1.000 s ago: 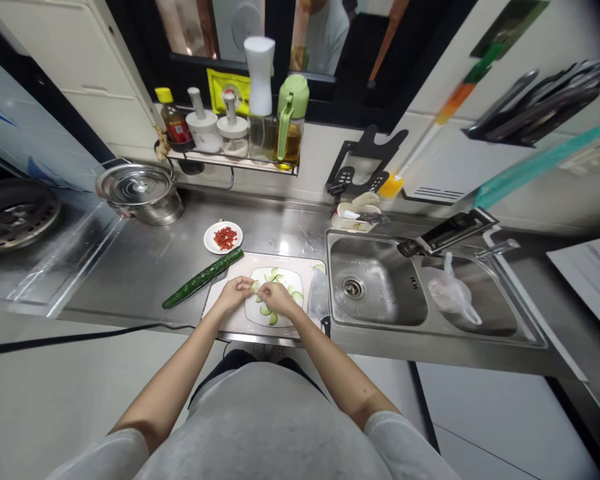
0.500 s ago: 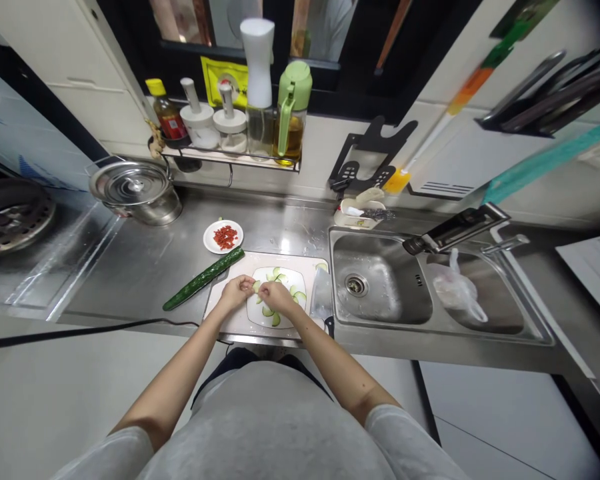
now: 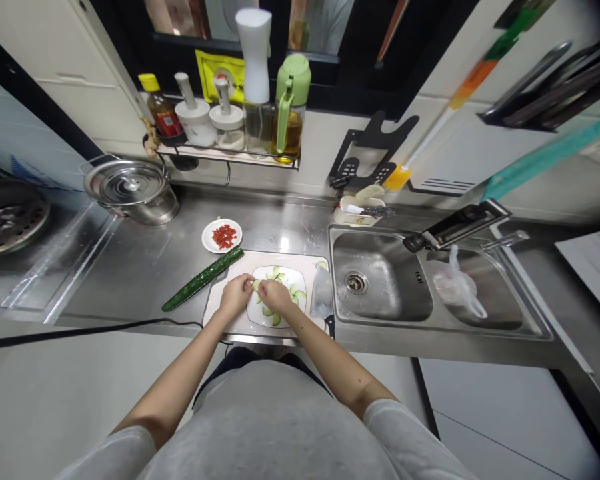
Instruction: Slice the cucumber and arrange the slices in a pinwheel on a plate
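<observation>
From the head view I see a pale green slice (image 3: 256,285) over the left part of the white plate (image 3: 253,312), to the right of the left hand's (image 3: 237,295) fingertips and to the left of the right hand's (image 3: 276,297). The left fingers look pinched together on it, though I can't tell whether the right ones grip it or only touch. Both hands seem equally near, and the slice is too small and covered to show its long axis.
</observation>
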`<state>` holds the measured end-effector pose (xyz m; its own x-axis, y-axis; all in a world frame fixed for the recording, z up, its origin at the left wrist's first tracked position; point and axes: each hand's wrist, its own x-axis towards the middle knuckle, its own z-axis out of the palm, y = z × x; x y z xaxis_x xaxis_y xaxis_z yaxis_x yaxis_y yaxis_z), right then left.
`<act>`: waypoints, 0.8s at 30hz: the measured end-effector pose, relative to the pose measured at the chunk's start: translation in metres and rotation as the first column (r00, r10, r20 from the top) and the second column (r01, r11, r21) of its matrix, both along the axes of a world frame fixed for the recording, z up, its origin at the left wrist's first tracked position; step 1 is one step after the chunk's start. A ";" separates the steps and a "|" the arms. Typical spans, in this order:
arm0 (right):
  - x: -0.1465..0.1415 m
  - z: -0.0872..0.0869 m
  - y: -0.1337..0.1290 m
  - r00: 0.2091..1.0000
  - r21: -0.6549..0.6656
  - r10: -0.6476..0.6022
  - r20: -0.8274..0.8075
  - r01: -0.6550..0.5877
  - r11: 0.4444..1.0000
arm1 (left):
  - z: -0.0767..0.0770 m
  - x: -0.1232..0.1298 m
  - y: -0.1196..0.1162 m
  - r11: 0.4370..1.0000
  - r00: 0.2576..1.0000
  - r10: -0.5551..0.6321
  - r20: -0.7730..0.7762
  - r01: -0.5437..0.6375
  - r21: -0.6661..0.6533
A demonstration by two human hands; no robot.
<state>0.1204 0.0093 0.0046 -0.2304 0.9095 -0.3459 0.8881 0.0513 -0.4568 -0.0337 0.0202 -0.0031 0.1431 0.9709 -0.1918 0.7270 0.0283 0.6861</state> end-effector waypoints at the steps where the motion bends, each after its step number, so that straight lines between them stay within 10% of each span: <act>1: 0.000 -0.001 0.000 1.000 0.002 -0.005 0.006 0.004 1.000 | 0.000 0.000 0.000 1.000 1.000 -0.010 -0.018 0.010 0.008; 24: 0.008 0.000 -0.021 0.968 0.126 0.183 0.169 -0.206 0.971 | -0.003 -0.004 -0.003 0.995 0.985 -0.079 -0.155 0.087 0.050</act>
